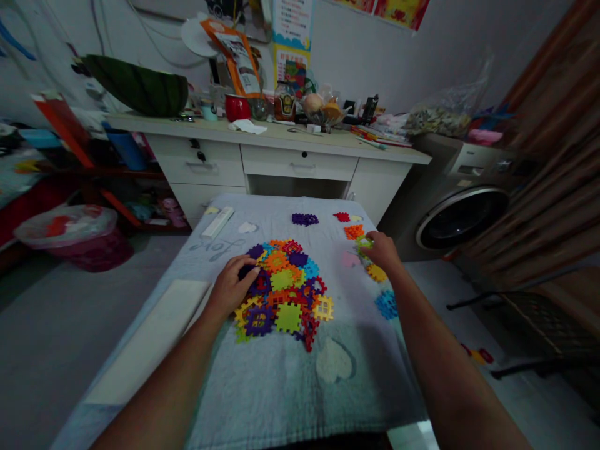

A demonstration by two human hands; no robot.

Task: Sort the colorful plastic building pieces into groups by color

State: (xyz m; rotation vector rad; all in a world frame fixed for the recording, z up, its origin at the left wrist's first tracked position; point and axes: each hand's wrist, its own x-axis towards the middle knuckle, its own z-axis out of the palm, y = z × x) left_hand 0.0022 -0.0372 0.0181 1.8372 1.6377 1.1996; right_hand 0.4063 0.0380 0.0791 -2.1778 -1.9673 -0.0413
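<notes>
A pile of colourful toothed plastic building tiles [282, 279] lies in the middle of the cloth. My left hand [233, 287] is at the pile's left edge, with thumb and fingers closed round a dark purple tile [245, 270]. My right hand [383, 251] reaches to the right side and pinches a light green tile [362, 244] at a small green group there. Along that side sit separate groups: red tiles [342, 217], orange tiles [354, 232], yellow tiles [376, 273] and blue tiles [387, 304]. A purple group [304, 219] lies farther back.
A light blue cloth [300, 387] covers the table. On its left lie a long white board [150, 340] and a narrow white box [218, 222]. Behind stands a cluttered white drawer desk [276, 159]; a washing machine [450, 200] is at right, a lined waste bin [79, 240] at left.
</notes>
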